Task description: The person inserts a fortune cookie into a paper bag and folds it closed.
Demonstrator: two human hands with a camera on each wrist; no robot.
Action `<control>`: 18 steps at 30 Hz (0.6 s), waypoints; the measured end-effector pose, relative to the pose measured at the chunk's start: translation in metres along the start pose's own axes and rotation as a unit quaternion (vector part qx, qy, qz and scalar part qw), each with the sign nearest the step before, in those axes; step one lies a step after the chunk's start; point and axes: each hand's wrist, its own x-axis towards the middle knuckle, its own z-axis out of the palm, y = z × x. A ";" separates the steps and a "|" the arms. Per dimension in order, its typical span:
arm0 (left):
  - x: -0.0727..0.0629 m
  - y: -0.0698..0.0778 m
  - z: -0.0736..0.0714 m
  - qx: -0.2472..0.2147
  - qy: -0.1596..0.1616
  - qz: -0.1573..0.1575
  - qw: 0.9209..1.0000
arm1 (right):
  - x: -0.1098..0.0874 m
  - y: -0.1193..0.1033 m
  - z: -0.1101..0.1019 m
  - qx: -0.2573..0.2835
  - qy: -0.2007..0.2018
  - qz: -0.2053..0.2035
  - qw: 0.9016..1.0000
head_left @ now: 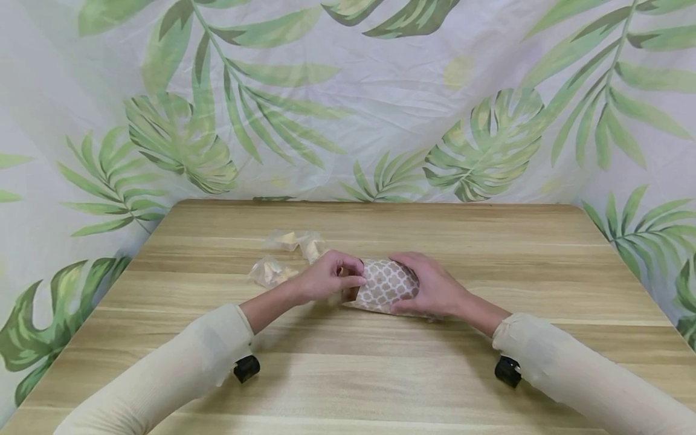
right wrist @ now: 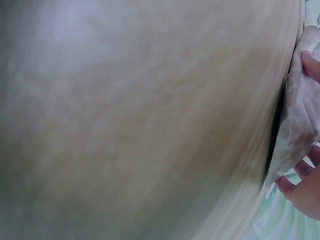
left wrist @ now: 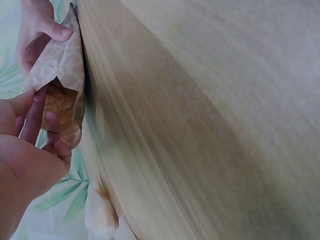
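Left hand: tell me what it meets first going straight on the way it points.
The patterned bag, which the left hand pinches by its open end; next, probably the right hand, though depth is unclear.

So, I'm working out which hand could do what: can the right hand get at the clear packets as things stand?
Probably not easily: the right hand is holding the patterned bag, and that bag and the left hand lie between it and the clear packets.

Pinching the open end of the paper bag (head_left: 387, 283) with the left hand (head_left: 330, 277); cupping its other end with the right hand (head_left: 437, 287); slanting both sleeved forearms (head_left: 168, 365) inward toward it.
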 end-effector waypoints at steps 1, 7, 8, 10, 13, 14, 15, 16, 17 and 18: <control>0.000 0.000 -0.001 0.009 0.003 0.000 1.000 | 0.000 0.001 0.000 0.001 0.001 0.000 1.000; -0.003 0.001 -0.010 0.031 0.031 0.004 0.999 | 0.001 0.001 -0.002 0.002 0.010 0.002 1.000; -0.004 0.001 -0.012 0.032 0.037 0.005 0.999 | 0.001 0.001 -0.002 0.001 0.011 0.003 1.000; -0.006 0.001 -0.016 0.035 0.048 0.011 0.998 | 0.001 0.001 -0.003 0.001 0.013 0.004 1.000; -0.008 -0.002 -0.022 0.046 0.064 0.016 0.997 | 0.001 0.002 -0.003 -0.001 0.015 0.003 1.000; -0.009 -0.002 -0.024 0.049 0.068 0.017 0.996 | 0.001 0.003 -0.003 -0.002 0.015 0.003 1.000; -0.010 -0.002 -0.026 0.054 0.073 0.018 0.996 | 0.001 0.003 -0.003 -0.002 0.015 0.002 1.000; -0.011 -0.002 -0.028 0.060 0.079 0.017 0.995 | 0.001 0.003 -0.003 -0.004 0.016 0.002 1.000; -0.012 -0.002 -0.030 0.066 0.084 0.017 0.994 | 0.001 0.004 -0.003 -0.005 0.016 0.003 1.000; -0.013 -0.002 -0.032 0.073 0.088 0.016 0.993 | 0.001 0.004 -0.003 -0.007 0.016 0.003 1.000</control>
